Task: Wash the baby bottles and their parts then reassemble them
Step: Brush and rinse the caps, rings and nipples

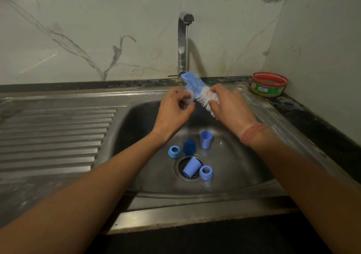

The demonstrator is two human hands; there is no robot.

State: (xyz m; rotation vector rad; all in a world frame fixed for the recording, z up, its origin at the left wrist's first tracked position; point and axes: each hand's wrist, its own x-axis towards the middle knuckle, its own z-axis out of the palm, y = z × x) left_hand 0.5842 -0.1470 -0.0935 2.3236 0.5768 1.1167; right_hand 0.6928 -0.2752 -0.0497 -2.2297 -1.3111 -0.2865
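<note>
you have one head view, wide-angle, looking forward and down from close above the steel sink (230,177), facing the tap (183,39) on the marble wall (78,29).

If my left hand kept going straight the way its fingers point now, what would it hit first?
Probably the bottle brush: the left hand, pinching a clear teat, points up-right at its bristles, almost touching them. Depth is unclear.

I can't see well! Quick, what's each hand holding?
Left hand: pinching a clear teat.
Right hand: gripping the bottle brush.
</note>
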